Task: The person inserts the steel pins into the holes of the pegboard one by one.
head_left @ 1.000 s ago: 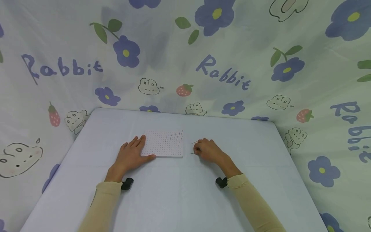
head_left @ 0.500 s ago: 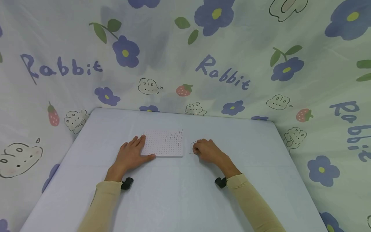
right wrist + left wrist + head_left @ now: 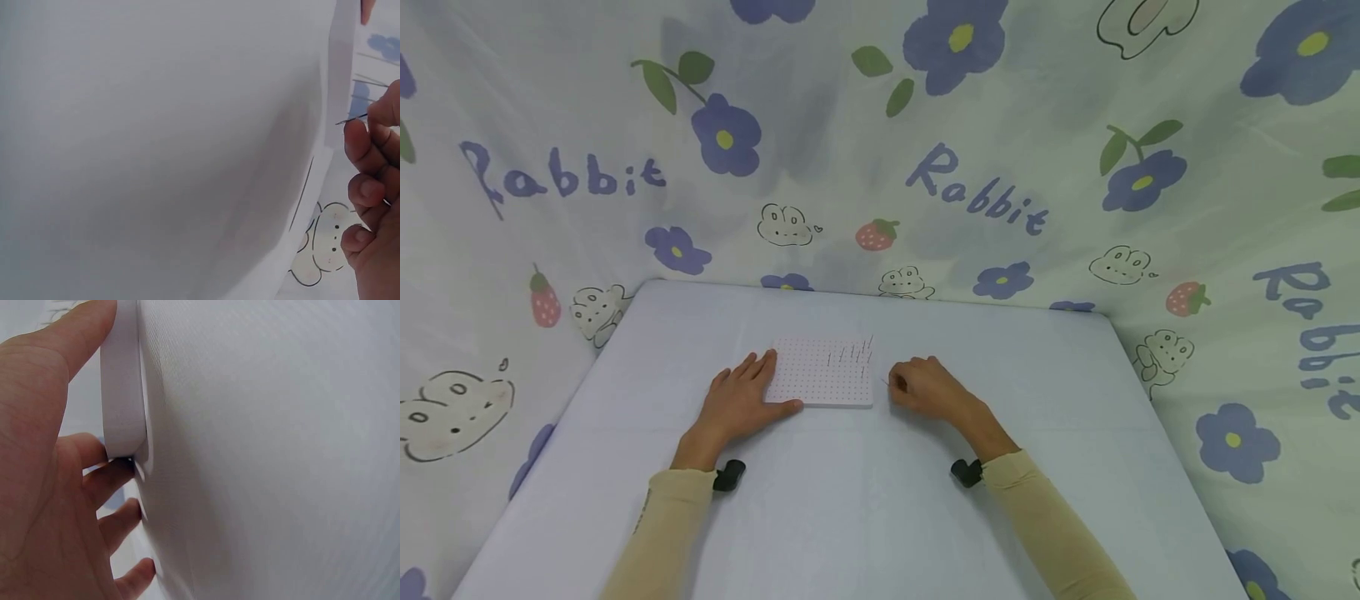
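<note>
A white board [image 3: 805,379] dotted with rows of small holes lies flat on the table. Several thin dark needles [image 3: 373,79] stand upright in its right part. My left hand [image 3: 733,406] rests at the board's left side, fingers spread along that edge and thumb on the near edge; in the left wrist view the thumb [image 3: 84,334] touches the board's side. Just right of the board, my right hand [image 3: 931,390] pinches a needle [image 3: 356,119] between thumb and index finger, the needle's end sticking out towards the board. The other right fingers are curled.
Another needle [image 3: 302,194] lies on the white tabletop [image 3: 865,500] under the right hand, seen in the right wrist view. A printed cloth [image 3: 835,150] with flowers and rabbits hangs behind the table. Small black devices [image 3: 730,475] sit at both wrists.
The right hand has picked up a needle from the table and shifted slightly left towards the board. The left hand and the board have stayed where they were.
</note>
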Demonstrator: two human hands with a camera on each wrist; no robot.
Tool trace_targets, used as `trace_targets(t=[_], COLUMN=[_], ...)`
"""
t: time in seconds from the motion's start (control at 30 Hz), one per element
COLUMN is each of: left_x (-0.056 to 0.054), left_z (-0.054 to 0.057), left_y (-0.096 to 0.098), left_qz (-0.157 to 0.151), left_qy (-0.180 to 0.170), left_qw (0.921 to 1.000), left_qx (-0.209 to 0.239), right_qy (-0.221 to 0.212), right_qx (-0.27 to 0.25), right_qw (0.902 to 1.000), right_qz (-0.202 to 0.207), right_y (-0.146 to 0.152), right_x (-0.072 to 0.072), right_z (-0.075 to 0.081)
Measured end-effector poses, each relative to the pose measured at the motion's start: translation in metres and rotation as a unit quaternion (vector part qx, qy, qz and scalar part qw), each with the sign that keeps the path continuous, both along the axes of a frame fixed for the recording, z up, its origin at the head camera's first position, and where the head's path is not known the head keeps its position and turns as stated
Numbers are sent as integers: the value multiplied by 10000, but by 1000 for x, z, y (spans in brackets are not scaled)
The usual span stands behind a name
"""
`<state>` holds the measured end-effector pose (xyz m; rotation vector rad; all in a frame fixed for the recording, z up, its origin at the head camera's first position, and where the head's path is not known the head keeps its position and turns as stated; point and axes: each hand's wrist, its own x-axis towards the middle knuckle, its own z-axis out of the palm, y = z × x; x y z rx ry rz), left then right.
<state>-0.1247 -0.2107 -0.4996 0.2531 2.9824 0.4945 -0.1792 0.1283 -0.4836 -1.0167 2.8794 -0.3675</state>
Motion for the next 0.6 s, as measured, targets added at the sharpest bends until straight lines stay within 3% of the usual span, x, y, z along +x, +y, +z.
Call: trace_targets(t=[0.3,0.6], left_x=[0,-1], left_z=[-1,-4], left_y=[-1,-1], left_qz=[-6,8], left_qy=[-11,2], left_qw=[10000,10000], left_qx=[-23,-30], right_qy=[-389,-591], right_qx=[-672,-1328], right_qw=[9969,9889], right_qz=[-91,-305], right_y=[-9,-16], right_x=[-2,-5], right_z=[15,17])
